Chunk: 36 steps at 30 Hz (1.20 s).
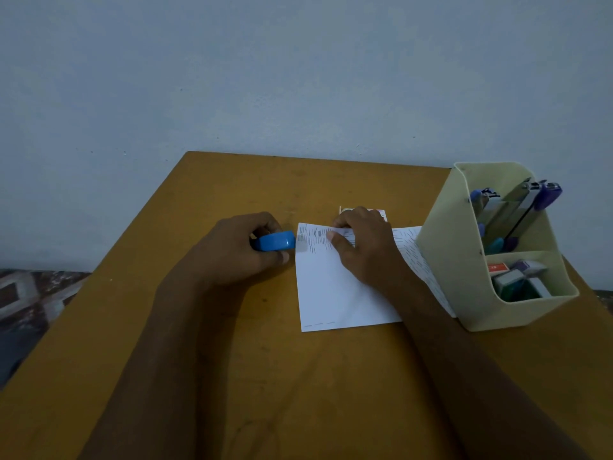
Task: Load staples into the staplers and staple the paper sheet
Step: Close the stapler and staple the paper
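A white paper sheet [328, 290] lies on the brown table [232, 360], its far part covered with rows of staples. My left hand [232, 250] grips a blue stapler [275, 241] whose nose meets the sheet's upper left edge. My right hand [361, 244] presses down on the top of the sheet, fingers pinching a fold of paper. A small staple box [381, 214] peeks out just beyond my right hand, mostly hidden.
A cream plastic organizer [457, 260] stands at the right, on the sheet's right edge. Its tall compartment holds several staplers [517, 210]; the low front one holds staple boxes [517, 277]. A wall rises right behind the table. Patterned floor shows at the left.
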Tool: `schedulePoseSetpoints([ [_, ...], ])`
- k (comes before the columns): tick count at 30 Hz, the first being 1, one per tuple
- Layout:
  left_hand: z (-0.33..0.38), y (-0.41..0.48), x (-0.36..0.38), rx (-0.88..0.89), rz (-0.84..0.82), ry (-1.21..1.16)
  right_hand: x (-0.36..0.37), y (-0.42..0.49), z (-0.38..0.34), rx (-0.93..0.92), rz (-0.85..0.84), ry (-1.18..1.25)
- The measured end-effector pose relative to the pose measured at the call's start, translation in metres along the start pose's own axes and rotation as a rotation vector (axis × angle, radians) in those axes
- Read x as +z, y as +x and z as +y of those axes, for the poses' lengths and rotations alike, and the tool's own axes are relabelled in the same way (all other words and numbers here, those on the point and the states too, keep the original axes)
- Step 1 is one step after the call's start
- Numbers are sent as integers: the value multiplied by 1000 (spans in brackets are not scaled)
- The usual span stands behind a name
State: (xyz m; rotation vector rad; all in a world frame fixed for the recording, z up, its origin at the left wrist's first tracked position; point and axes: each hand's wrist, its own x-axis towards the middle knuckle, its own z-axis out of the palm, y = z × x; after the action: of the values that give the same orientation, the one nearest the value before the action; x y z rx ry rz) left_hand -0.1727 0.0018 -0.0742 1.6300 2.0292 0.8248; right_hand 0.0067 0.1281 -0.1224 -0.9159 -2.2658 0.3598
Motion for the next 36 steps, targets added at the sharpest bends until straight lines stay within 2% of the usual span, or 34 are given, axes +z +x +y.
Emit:
schedulePoseSetpoints([
  [6, 7, 1, 5, 10, -94, -13, 0, -1, 0, 7, 22, -16],
  [14, 12, 2, 9, 19, -81, -12, -3, -3, 0, -21, 125, 38],
  [22, 10, 2, 5, 30, -93, -52, -4, -3, -1, -9, 99, 43],
  [36, 16, 4, 17, 2, -70, -145, -5, -4, 3, -70, 167, 73],
])
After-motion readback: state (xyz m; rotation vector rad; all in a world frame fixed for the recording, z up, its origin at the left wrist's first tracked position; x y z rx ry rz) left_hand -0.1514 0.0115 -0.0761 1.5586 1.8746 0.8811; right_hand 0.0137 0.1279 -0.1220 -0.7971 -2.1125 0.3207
